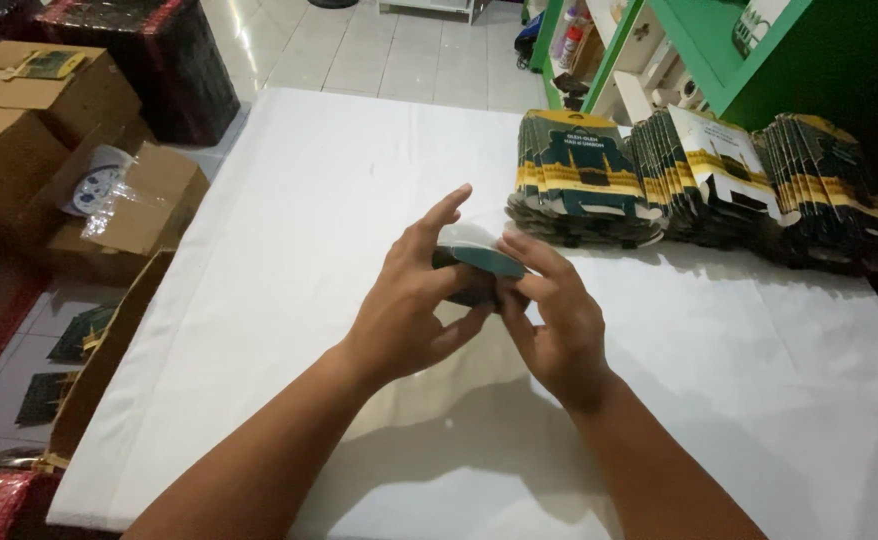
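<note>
Both hands up over the white tabletop. Left hand and right hand both have fingers clamped on a small dark-teal folded carton, held between them above the cloth (index of left sticks out). Stacks of flat printed cartons lie at far right edge; cardboard boxes on the floor at left.

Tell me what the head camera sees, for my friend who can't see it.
Two bare hands, the left hand and right hand, together hold a small dark green cardboard box above a white table. Stacks of flat green-and-yellow printed cartons lie along the table's far right edge.
</note>
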